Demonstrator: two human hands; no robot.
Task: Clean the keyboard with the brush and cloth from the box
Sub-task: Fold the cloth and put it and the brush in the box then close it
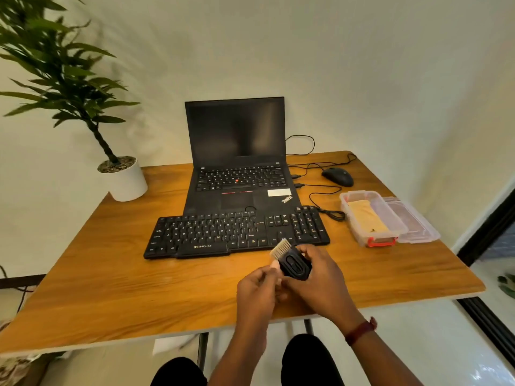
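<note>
**Step in hand:** readying the brush for the keyboard.

**Hands:**
- The right hand grips the brush's black body with its fingers curled round it. The bristles point up and away, just short of the keyboard's near right edge.
- The left hand pinches a pale part at the brush's lower end. Whether that is a cap or a second tool cannot be told from this view.

**Recommendation:** settle the grip in one hand and steady the keyboard with the other. Sweep along the key rows with light strokes, drawing debris toward the near edge rather than into the gaps.

**Cloth:** the cloth lies untouched in the open box, to the right of the keyboard, with the lid beside it.

**Surface:** a wood-grain table. It also carries an open laptop, a mouse with trailing cables, and a potted plant at the far left corner.

**Room:** plain pale wall behind, light floor below.
</note>
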